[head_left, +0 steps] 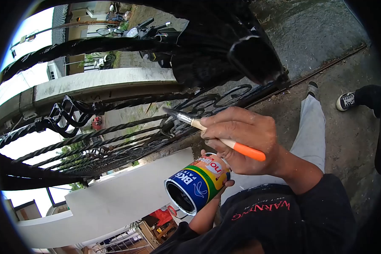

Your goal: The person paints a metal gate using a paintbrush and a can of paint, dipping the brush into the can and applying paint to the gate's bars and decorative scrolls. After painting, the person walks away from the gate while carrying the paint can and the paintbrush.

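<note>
Dark cloth of my T-shirt (300, 224) is filling the lower right of the frame, with red lettering running across it. Just above it, my right hand (243, 139) is pinching a paintbrush (199, 124) between thumb and bent fingers, near the centre of the frame. The brush is slanting from lower right to upper left, its handle showing bright orange at the butt end and pale bare wood further along. Past the wood, a silvery ferrule is catching the light, and the dark bristles are pointing at the black wrought-iron gate (114, 44); I cannot tell whether they are touching it.

Below the brush, at the lower centre, my left hand (227, 186) is curling round a BKB paint can (203, 180), its fingers showing at the can's edges. The label is banding blue, green, yellow and orange, with white lettering on the blue. The can is tilting in the frame, its open mouth facing lower left, a pale rim circling a dark inside.

Twisted bars and scrolls of the gate are spreading across the left and upper middle, looking black and glossy in places. Toward the right edge, another person's black-and-white sneaker (346, 101) is resting on the grey ground (347, 139).
</note>
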A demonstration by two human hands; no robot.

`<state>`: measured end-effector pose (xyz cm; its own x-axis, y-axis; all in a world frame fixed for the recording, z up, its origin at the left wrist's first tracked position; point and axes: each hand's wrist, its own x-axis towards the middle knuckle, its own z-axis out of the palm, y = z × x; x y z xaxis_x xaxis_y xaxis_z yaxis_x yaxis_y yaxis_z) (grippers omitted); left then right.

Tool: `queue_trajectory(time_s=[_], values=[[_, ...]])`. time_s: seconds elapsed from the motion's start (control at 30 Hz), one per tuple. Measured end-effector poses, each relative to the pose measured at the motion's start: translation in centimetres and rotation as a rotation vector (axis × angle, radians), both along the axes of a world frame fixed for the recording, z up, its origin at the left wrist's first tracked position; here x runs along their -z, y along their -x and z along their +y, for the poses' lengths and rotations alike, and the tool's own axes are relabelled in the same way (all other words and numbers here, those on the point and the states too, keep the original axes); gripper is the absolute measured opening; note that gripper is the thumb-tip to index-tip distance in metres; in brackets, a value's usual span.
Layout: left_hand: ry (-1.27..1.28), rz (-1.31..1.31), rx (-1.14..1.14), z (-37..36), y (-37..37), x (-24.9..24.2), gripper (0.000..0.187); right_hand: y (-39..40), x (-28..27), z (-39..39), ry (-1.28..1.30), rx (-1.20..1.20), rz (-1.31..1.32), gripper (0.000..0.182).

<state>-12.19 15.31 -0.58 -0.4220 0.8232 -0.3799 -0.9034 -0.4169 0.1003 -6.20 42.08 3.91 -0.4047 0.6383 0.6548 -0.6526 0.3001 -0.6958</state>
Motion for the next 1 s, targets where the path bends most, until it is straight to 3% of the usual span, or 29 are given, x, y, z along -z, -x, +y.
queue_trajectory(time_s=[0.13, 0.23, 0.37, 0.5, 0.7, 0.9, 1.0], values=[[0.031, -0.005, -0.010, 0.4, -0.5, -0.2, 0.057, -0.2, -0.3, 0.5, -0.043, 0.179, -0.106, 0.018], [0.015, -0.032, -0.009, 0.6, 0.2, 0.0, 0.057, -0.2, -1.8, 0.7, 0.035, 0.021, 0.018, 0.017], [-0.019, -0.111, 0.016, 0.4, 0.8, 0.3, 0.057, -0.8, -2.3, 1.2, -0.028, 0.196, -0.026, 0.016], [-0.012, -0.099, 0.024, 0.6, 0.6, 0.2, 0.056, 0.3, -1.8, 0.4, -0.006, 0.118, 0.010, 0.016], [0.000, -0.081, 0.019, 0.2, -0.2, -0.1, 0.054, 1.9, -4.2, -0.1, 0.290, 0.022, 0.259, 0.009], [0.032, -0.079, 0.011, -0.2, -0.5, -0.1, 0.053, 3.0, -3.5, 0.2, 0.164, 0.211, 0.031, 0.006], [-0.032, -0.087, 0.045, -1.6, 0.1, 0.7, 0.052, 3.2, -5.8, -0.1, 0.204, 0.235, 0.244, 0.005]])
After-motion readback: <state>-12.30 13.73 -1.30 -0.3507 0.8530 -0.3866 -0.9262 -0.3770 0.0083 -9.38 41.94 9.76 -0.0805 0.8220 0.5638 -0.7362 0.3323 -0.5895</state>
